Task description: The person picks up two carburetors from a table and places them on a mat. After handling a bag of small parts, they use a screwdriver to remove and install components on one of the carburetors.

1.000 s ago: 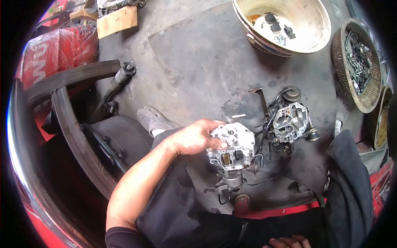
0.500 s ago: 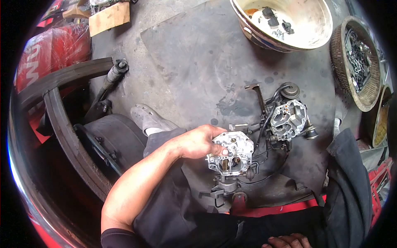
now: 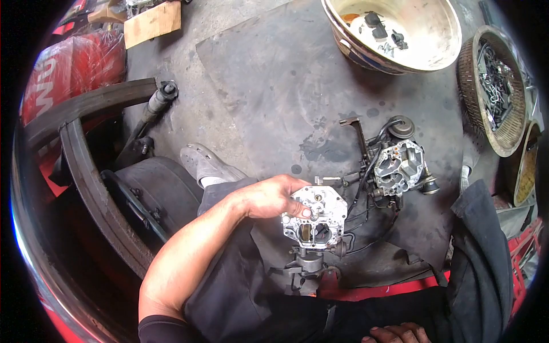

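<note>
1. The fingers [image 3: 295,183] of the left hand [image 3: 266,197] are closed on the left edge of a silver-grey, many-sided cast-metal body [image 3: 331,207]; the thumb [image 3: 298,211] presses on its upper face.
2. The cast-metal body is in front of the person, between the legs, with its bored face turned up. Support beneath it cannot be determined.
3. A dark grey, rounded metal canister [image 3: 309,263] adjoins the near side of the body.
4. The right hand [image 3: 398,333] is at the lower picture edge, against the black clothing [image 3: 366,314]. Only its bent fingers show; whether they hold anything cannot be determined.
5. A second silver-grey cast-metal housing with open chambers [image 3: 399,167] lies to the right of the held body, on a dark grey, flat floor sheet [image 3: 269,74].
6. A round, off-white bucket [image 3: 433,34] stands beyond, containing small dark parts [image 3: 376,27].
7. An oval, brown, ribbed basket [image 3: 470,86] of loose metal pieces [image 3: 496,86] stands right of the bucket.
</note>
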The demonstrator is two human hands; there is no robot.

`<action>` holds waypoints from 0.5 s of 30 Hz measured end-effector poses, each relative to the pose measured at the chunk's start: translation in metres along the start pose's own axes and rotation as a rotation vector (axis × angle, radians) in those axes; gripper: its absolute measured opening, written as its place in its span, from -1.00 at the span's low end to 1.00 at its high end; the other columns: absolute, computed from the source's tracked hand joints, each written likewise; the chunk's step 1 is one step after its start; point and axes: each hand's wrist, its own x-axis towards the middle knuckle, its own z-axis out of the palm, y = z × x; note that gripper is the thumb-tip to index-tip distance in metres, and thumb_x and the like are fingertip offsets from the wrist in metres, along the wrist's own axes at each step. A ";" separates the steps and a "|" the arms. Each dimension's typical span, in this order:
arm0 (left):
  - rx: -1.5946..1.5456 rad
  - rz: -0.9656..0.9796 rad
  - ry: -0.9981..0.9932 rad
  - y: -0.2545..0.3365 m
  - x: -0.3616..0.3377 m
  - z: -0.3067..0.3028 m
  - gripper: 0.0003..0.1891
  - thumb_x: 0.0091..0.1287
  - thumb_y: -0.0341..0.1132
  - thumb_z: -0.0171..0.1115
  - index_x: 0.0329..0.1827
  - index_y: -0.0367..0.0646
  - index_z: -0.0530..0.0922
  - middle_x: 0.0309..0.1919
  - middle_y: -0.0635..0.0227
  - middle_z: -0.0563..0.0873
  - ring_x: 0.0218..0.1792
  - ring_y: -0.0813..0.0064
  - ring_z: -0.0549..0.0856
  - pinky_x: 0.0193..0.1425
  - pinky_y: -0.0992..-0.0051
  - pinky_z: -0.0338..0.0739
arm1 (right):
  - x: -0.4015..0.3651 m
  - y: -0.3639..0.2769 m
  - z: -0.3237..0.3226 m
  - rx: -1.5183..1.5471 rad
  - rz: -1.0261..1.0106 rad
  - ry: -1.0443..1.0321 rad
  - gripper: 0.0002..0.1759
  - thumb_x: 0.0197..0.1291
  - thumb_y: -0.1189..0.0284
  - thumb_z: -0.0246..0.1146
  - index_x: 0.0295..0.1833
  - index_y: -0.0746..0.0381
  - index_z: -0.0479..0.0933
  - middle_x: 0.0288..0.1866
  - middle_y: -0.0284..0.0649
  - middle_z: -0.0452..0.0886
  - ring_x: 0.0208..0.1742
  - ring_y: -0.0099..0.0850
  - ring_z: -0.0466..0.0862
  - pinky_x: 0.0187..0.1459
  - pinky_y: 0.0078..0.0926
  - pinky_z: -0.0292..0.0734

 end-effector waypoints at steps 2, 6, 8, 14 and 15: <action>-0.071 -0.015 -0.014 -0.001 -0.001 0.000 -0.50 0.33 -0.38 0.47 0.33 -0.28 0.58 0.03 0.35 0.79 0.04 0.55 0.68 0.21 0.48 0.55 | 0.001 -0.001 -0.001 -0.001 0.006 -0.006 -0.45 0.13 0.37 0.47 0.24 0.31 0.57 0.22 0.00 0.61 0.22 -0.02 0.61 0.28 0.08 0.47; -0.152 -0.007 -0.033 -0.003 -0.001 0.000 -0.50 0.33 -0.42 0.46 0.33 -0.27 0.58 0.02 0.37 0.79 0.02 0.57 0.69 0.19 0.50 0.57 | -0.001 0.001 0.002 -0.010 -0.001 0.010 -0.44 0.13 0.36 0.47 0.24 0.30 0.57 0.22 0.00 0.61 0.22 -0.02 0.61 0.28 0.07 0.47; -0.173 -0.016 -0.034 -0.003 -0.001 0.000 -0.50 0.33 -0.43 0.46 0.34 -0.27 0.58 0.02 0.38 0.79 0.02 0.57 0.69 0.18 0.50 0.57 | -0.002 0.001 0.002 -0.014 -0.006 0.014 -0.44 0.13 0.35 0.47 0.24 0.30 0.57 0.23 0.00 0.61 0.21 -0.02 0.61 0.28 0.07 0.47; -0.135 -0.011 -0.024 -0.008 0.001 -0.003 -0.48 0.33 -0.40 0.47 0.35 -0.28 0.57 0.06 0.37 0.79 0.07 0.54 0.68 0.25 0.47 0.54 | -0.002 0.001 0.002 -0.017 -0.005 0.009 -0.45 0.13 0.36 0.47 0.24 0.30 0.58 0.23 0.00 0.60 0.22 -0.01 0.61 0.28 0.07 0.47; -0.138 -0.015 -0.023 -0.009 0.002 -0.003 -0.48 0.33 -0.40 0.46 0.35 -0.29 0.57 0.07 0.36 0.79 0.08 0.54 0.68 0.27 0.47 0.53 | -0.002 0.001 0.002 -0.019 -0.005 0.009 -0.45 0.13 0.36 0.47 0.24 0.30 0.58 0.23 0.00 0.60 0.22 -0.01 0.61 0.28 0.07 0.47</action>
